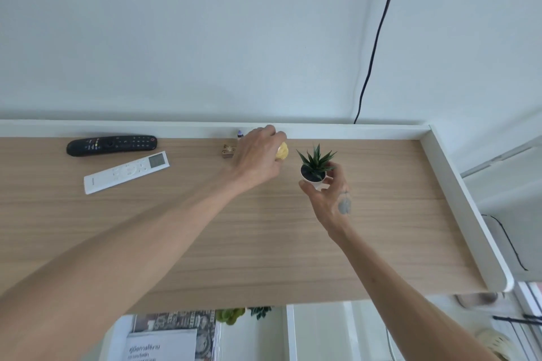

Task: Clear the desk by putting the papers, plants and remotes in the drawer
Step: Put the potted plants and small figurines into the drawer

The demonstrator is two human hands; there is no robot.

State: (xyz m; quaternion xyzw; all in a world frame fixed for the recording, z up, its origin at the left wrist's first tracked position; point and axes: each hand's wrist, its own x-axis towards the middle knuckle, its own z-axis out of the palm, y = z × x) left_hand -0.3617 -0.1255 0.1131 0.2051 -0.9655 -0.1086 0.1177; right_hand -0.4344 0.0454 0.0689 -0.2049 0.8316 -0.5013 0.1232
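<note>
Left hand (258, 157): we are gripping the yellow object (282, 151).
Right hand (328, 193): we are pinching the potted plant (313, 171).
Risk: fingertip hold only — it may be slipping loose.

Count: 2 remotes at 10 o'clock: black TV remote (111, 144), white AC remote (126, 172). 3 plants: spiky potted plant (315, 165) near centre; light green plant (230, 315) and dark green plant (260, 311) in the drawer (289, 331) at 6 o'clock. 2 papers there: manual (161, 346), newsprint sheet (176, 321). 2 trinkets at 12 o'clock: brown figurine (228, 151), purple-tipped piece (240, 134). 1 yellow object (282, 151).
</note>
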